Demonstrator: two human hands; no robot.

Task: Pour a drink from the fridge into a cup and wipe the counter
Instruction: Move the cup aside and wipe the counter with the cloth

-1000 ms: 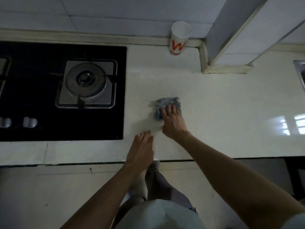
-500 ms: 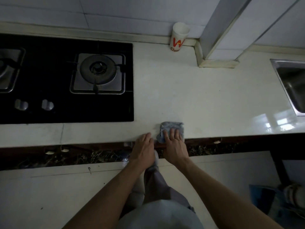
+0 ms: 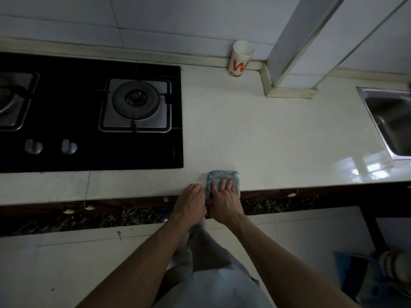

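Note:
A folded grey-blue cloth (image 3: 222, 175) lies at the front edge of the white counter (image 3: 255, 134). My right hand (image 3: 224, 201) presses flat on the cloth, fingers spread over it. My left hand (image 3: 191, 204) rests right beside it at the counter's edge, fingers curled down, holding nothing that I can see. A white paper cup (image 3: 240, 59) with a red letter stands upright at the back of the counter against the wall, far from both hands. What is in the cup cannot be seen.
A black gas hob (image 3: 89, 112) with a burner and two knobs fills the counter's left. A steel sink (image 3: 391, 121) is set in at the right. A white pillar (image 3: 295, 52) rises behind the cup. Below the counter are dark cabinet fronts and a tiled floor.
My right hand has dragged the cloth from the middle of the counter back to its front edge. My left hand moved back with it, and the view pulled back.

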